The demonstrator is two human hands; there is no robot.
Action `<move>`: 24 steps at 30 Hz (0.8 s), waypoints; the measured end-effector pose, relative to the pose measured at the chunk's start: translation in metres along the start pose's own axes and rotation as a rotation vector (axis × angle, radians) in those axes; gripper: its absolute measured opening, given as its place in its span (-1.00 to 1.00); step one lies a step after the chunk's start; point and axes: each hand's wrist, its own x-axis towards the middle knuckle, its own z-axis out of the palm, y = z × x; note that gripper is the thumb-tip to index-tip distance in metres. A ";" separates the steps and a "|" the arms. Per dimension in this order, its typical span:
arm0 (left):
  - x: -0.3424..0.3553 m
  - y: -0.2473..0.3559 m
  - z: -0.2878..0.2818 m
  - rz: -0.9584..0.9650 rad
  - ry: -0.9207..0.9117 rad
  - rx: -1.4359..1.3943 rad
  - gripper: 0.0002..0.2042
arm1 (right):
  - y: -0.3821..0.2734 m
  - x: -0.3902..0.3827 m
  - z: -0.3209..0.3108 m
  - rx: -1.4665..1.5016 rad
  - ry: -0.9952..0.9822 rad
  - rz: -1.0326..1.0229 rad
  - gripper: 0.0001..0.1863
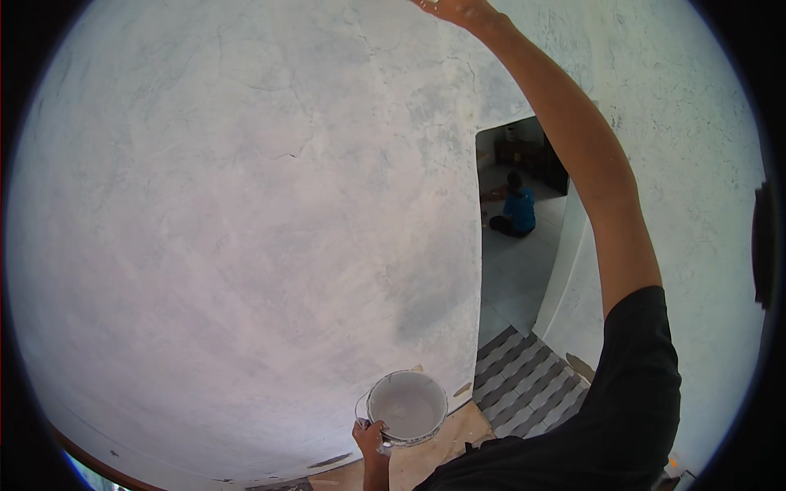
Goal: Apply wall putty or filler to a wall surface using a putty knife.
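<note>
My left hand (371, 439) is closed on the near left rim of a round bucket (407, 371) low in the view, its thumb over the edge. Pale, whitish-grey liquid like paint lies inside, and a thin wire handle hangs at the bucket's left side. My right arm stretches high up across the doorway, out of a black short sleeve. At the top edge my right hand (454, 10) is near the wall (270, 237), with pale specks on it. The frame cuts off most of its fingers, so its grip and anything in it are hidden.
Fine cracks and grey patches mark the white wall. Right of it, a doorway (512, 282) opens onto a tiled room where a person in blue (520, 211) sits on the floor. Patterned grey tiles (524, 380) cover the threshold; a brown sheet (463, 430) lies below the bucket.
</note>
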 end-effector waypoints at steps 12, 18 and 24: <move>-0.002 -0.002 -0.001 0.010 0.048 -0.008 -0.78 | -0.066 -0.140 0.004 0.289 -0.334 0.001 -0.24; -0.019 0.022 0.008 -0.055 0.044 -0.003 -0.78 | -0.036 -0.085 -0.016 0.273 -0.354 -0.064 -0.48; -0.019 0.015 0.012 -0.023 0.106 -0.013 -0.78 | -0.007 0.023 0.031 0.207 0.133 -0.131 -0.57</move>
